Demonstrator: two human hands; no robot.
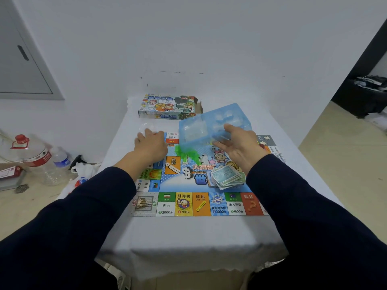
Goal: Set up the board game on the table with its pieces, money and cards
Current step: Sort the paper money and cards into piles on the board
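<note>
A table with a pale cloth stands against a white wall, and a bright game board lies flat in the middle of it. The board's near edge sits well back from the table's near edge, so there is bare cloth in front. At the far end of the table, near the wall, lies the game box with cartoon faces on its lid. The right hand holds a see-through blue plastic tray by its near edge, with the thumb on top and the fingers under it. The tray is tilted above the far half of the board. Small green pieces lie in a heap on the board just under the tray's low corner, and a white die sits close by. The left hand is flat on the far left part of the board, fingers loose, holding nothing. Some clear plastic lies on the cloth just past its fingertips. A messy stack of paper money lies on the board near the right sleeve. Squares along the near edge read "DESTINY", "2000", "700" and "1600", with other writing I cannot read. On the floor to the left stand a big water jug with a red cap, a small bottle and a white bag. To the right the floor is open, up to a dark shelf.
</note>
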